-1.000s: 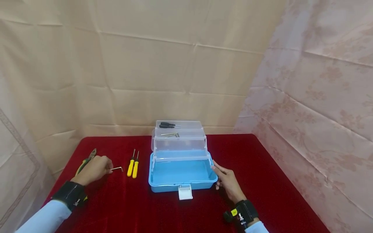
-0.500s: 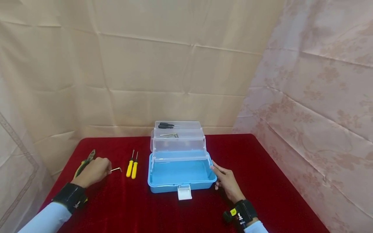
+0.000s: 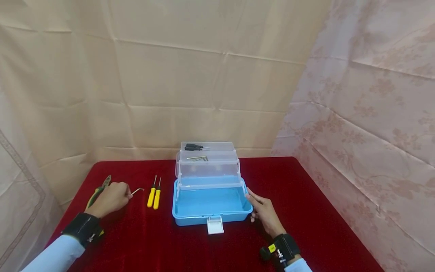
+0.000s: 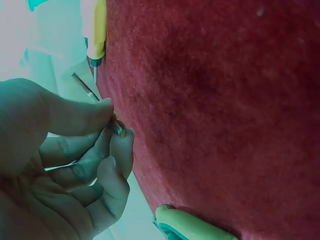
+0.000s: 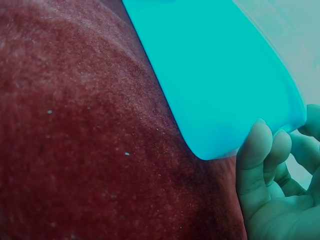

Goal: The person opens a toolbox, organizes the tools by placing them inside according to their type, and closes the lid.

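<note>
Thumb and fingers of my left hand pinch an L-shaped hex key; its slim shaft sticks out past the thumb in the left wrist view. Partly under that forearm lie green-and-yellow combination pliers. Two yellow-handled screwdrivers lie side by side to the right of the key. At the table's middle stands an opened blue toolbox with clear stepped trays. My right hand grips its right rim, curled fingertips against the outer wall in the right wrist view.
Black-handled screwdrivers lie in the top clear tray, and hex keys in the one below. A white latch hangs at the toolbox's front. Red cloth covers the table; a beige curtain hangs behind.
The hex key in my left hand has tilted: its bent end pointed down before and is now raised. My right hand and the toolbox stay in place.
</note>
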`<control>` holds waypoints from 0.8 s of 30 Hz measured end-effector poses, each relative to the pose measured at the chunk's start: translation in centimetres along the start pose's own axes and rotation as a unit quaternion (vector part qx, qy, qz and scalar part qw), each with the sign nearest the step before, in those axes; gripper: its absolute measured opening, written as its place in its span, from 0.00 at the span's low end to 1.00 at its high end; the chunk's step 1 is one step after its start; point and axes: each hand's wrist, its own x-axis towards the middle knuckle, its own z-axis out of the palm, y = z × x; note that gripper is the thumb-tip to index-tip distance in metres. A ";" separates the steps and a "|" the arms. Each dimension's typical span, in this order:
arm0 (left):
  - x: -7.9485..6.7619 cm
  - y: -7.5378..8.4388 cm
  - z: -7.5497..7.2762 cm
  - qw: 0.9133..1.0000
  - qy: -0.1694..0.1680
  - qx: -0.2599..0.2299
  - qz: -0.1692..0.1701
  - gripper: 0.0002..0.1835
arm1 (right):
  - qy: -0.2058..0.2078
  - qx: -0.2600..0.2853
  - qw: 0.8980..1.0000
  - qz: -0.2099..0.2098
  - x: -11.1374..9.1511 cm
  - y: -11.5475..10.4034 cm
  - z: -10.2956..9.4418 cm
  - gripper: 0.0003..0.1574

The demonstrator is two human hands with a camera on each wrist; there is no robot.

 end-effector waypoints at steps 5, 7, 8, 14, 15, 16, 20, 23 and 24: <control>0.3 0.5 0.1 1.000 -0.003 -0.010 -0.011 0.06 | -0.002 0.003 1.000 0.003 0.0 0.0 0.0 0.33; 0.4 0.7 0.1 1.000 0.003 -0.013 -0.013 0.06 | -0.001 0.005 1.000 0.006 0.0 0.0 0.0 0.33; 0.5 0.8 0.0 1.000 0.008 -0.014 -0.013 0.06 | 0.000 0.006 1.000 0.007 0.0 0.0 0.0 0.33; 0.9 1.4 -0.4 0.999 0.038 -0.027 -0.024 0.05 | 0.000 0.011 1.000 0.010 0.1 0.0 -0.1 0.31; 1.0 1.5 -0.4 0.998 0.041 -0.028 -0.027 0.05 | 0.001 0.009 1.000 0.010 0.1 0.0 -0.1 0.31; 1.1 1.6 -0.4 0.998 0.045 -0.029 -0.028 0.06 | 0.001 0.008 1.000 0.010 0.1 0.0 -0.1 0.32; 1.3 2.0 -0.5 0.998 0.053 -0.033 -0.027 0.07 | 0.003 0.001 1.000 0.011 0.0 0.0 0.0 0.34; 1.4 2.2 -0.6 0.998 0.054 -0.039 -0.022 0.07 | 0.002 0.000 1.000 0.012 0.0 0.0 0.0 0.36; 1.5 2.2 -0.6 0.998 0.053 -0.040 -0.021 0.06 | 0.002 0.000 1.000 0.012 0.0 -0.1 0.0 0.36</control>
